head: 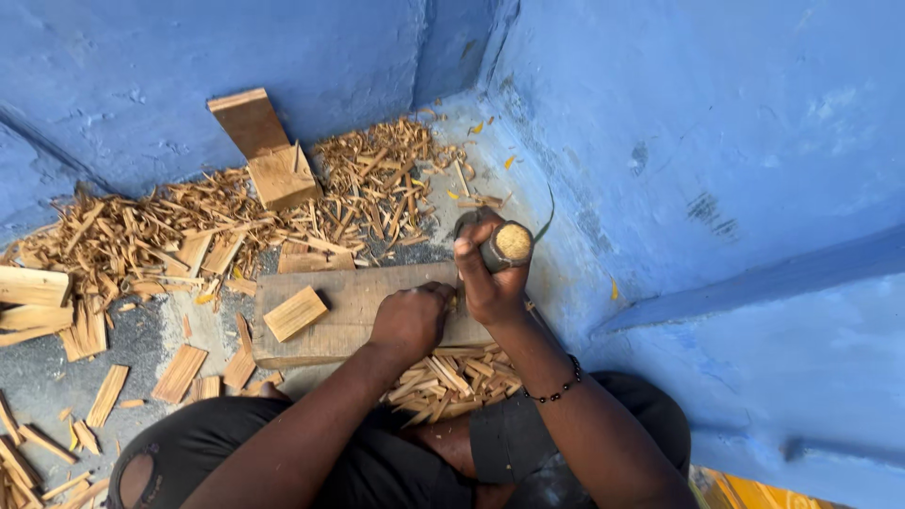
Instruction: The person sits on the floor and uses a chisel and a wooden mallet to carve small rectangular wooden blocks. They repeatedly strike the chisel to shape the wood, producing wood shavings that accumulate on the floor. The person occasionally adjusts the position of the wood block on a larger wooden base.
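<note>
At frame centre, the right hand (490, 273) grips a thick round stick (509, 245), its cut end facing the camera, long axis running downward. The left hand (410, 320) is fisted on the wooden board (349, 306).

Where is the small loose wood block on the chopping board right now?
The small wood block lies on the left part of the chopping board, left of the left hand, in front of the chip pile.

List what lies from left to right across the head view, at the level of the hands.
Flat wood pieces at the left edge → small wood block on the board → left hand → right hand gripping a round-handled tool → blue wall.
</note>
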